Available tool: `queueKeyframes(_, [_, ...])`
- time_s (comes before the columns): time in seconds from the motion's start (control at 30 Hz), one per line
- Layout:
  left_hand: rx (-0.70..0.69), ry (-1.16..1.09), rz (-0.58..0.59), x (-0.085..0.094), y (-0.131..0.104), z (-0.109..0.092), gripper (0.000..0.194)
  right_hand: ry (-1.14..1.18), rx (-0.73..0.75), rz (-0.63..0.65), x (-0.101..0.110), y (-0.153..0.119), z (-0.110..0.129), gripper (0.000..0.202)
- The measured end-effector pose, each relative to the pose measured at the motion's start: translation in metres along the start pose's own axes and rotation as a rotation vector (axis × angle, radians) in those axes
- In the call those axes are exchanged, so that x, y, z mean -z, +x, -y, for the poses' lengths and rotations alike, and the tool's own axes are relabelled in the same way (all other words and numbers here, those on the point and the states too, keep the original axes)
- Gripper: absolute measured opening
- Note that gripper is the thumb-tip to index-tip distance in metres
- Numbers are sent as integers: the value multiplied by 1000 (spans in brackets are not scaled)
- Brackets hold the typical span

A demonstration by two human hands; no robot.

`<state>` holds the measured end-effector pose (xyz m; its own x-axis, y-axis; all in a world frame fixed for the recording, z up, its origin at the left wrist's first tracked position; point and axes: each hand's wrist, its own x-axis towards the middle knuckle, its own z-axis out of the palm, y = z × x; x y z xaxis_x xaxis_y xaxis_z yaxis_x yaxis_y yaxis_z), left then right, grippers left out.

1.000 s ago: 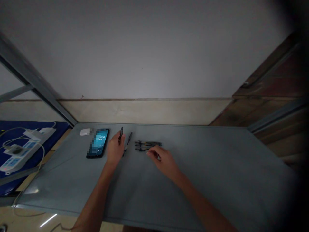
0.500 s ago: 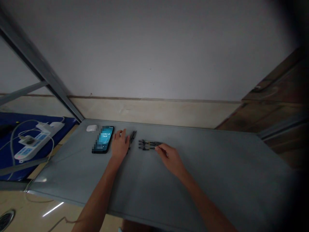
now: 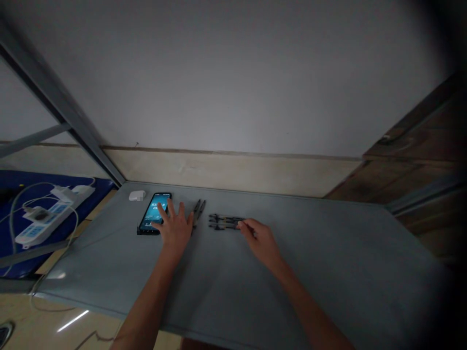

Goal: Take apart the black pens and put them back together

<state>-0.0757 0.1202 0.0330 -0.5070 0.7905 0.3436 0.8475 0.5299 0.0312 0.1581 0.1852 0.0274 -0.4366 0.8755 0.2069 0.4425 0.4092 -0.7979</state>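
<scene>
My left hand (image 3: pixel 175 228) is open with its fingers spread, and its fingertips reach over the lower right part of a lit smartphone (image 3: pixel 159 208). I cannot tell whether they touch the screen. Just right of that hand, a pair of dark pens (image 3: pixel 199 210) lies slanted on the grey table, their lower ends partly hidden by the thumb. A few more dark pens (image 3: pixel 223 222) lie side by side, pointing left. At their right ends, my right hand (image 3: pixel 258 239) is closed in a pinch on a pen; the fingers cover that end.
A small white case (image 3: pixel 137 196) lies behind the phone on the grey table (image 3: pixel 226 287). To the left, a white power strip (image 3: pixel 54 218) with plugs and cables rests on a blue surface. A metal frame post (image 3: pixel 87 141) rises at the table's left corner; a pale wall stands behind.
My left hand has moved left and nearer, away from the slanted pens, and its fingers have spread over the phone's edge. My right hand stays at the pens' ends. The view has shifted slightly.
</scene>
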Motion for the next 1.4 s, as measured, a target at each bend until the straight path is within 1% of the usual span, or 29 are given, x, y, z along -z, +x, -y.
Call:
queueKeyframes(0.17, [4,-4,3,-1,2,2,48,-3,26,-5,1,0,3,34])
queueKeyframes(0.3, [6,-27,22,-2,2,2,48,-18,25,-26,2,1,1,34])
queueKeyframes(0.47, [-42,-58,-3,0,3,0,49,-33,4,-68,6,3,-3,34])
queueKeyframes(0.53, [-97,-102,-13,1,5,-3,48,-61,14,-90,7,3,-4,34])
queueKeyframes(0.6, [-194,-163,-13,2,7,-6,46,-107,42,-105,9,3,-4,32])
queueKeyframes(0.7, [-439,-289,15,3,8,-11,39,-203,125,-106,9,4,-5,24])
queueKeyframes(0.8, [-652,-408,66,3,4,-19,31,-284,217,-48,8,2,-7,10])
queueKeyframes(0.9, [-771,-454,117,3,-4,-28,28,-311,267,30,5,1,-9,2])
queueKeyframes(1.0, [-823,-436,154,2,-9,-33,27,-329,287,77,3,1,-11,5])
queueKeyframes(1.1, [-831,-426,178,0,-12,-36,29,-357,277,105,1,2,-11,9])
queueKeyframes(1.17, [-820,-428,176,0,-13,-37,36,-360,262,91,1,2,-10,9])
queueKeyframes(1.23, [-821,-425,177,-1,-14,-38,38,-354,246,58,1,2,-9,6])
queueKeyframes(1.33, [-857,-428,215,-3,-16,-41,26,-348,224,13,3,2,-8,3])
queueKeyframes(1.4, [-868,-441,241,-5,-17,-43,20,-358,230,14,4,1,-7,5])
